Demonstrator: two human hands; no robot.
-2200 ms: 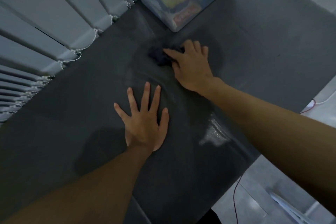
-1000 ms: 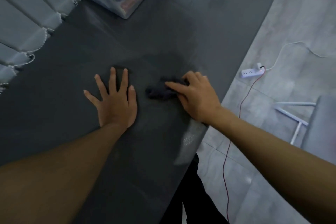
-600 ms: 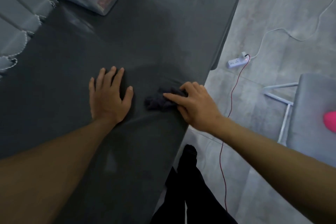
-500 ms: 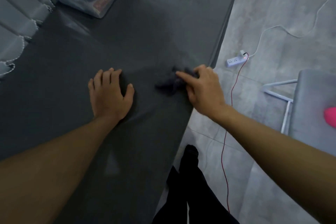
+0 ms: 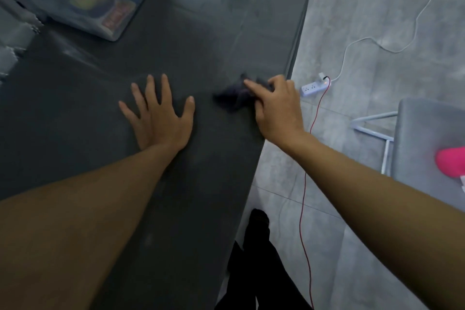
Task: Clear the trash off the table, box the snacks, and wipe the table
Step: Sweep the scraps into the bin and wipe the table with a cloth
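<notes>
— Two grips are on the tabletop. What does each one do?

— Left grip lies flat with its fingers spread wide. It holds nothing and just presses down on the dark top. Right grip has its thumb and bent fingers bunched round the dark cloth.

— Where is the cloth?

— On the tabletop, near the right edge, a little apart from the left grip. The see-through box sits well away at the far corner, with the snacks inside it.

— So which job is this?

— Wiping, I think. The snacks look boxed.

— How will the cloth feel?

— Soft, floppy and very light, I guess. It is scrunched up in a lump. It will not break, but it could slip out from under the fingers if you only poke it.

— Where should you hold it?

— On top of the lump. Press it down with the palm and fingers so more cloth rubs the top. Mind the edge too. The cloth could slide off and drop to the floor.
</notes>
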